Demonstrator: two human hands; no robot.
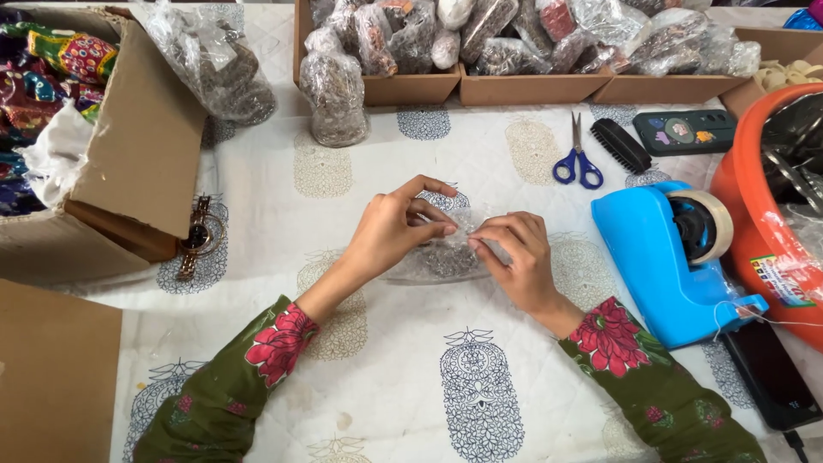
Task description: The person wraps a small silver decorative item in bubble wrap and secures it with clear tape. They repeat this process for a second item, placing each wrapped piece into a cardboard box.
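A small clear plastic bag (439, 261) with dark small items inside lies on the white printed tablecloth (411, 369) at the middle. My left hand (393, 230) pinches the bag's top from the left. My right hand (514, 257) pinches the same top edge from the right, fingertips almost touching the left hand's. Both sleeves are green with red flowers.
A blue tape dispenser (664, 257) stands right of my hands, an orange tub (759, 223) beyond it. Blue-handled scissors (577, 154), a black brush (621, 144) and a dark remote-like device (686, 130) lie behind. Cardboard trays of filled bags (480, 43) line the back. An open cardboard box (129, 146) and a wristwatch (199, 236) sit left.
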